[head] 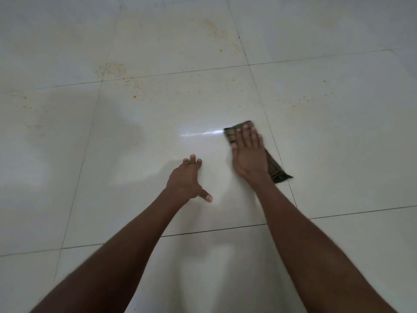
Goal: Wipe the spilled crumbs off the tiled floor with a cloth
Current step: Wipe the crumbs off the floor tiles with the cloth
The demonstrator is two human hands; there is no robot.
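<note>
Cloth (230, 134) lies flat under my right hand (249, 154), fingers spread; crumbs (135, 83) beyond my left hand (185, 179), splayed on floor (135, 154).

No text, label, brand, number or sign can be read anywhere: the pale tiled floor (158, 123) is plain, and the dark cloth (232, 134) shows only a woven check of lines, with no lettering on the part that is visible
</note>
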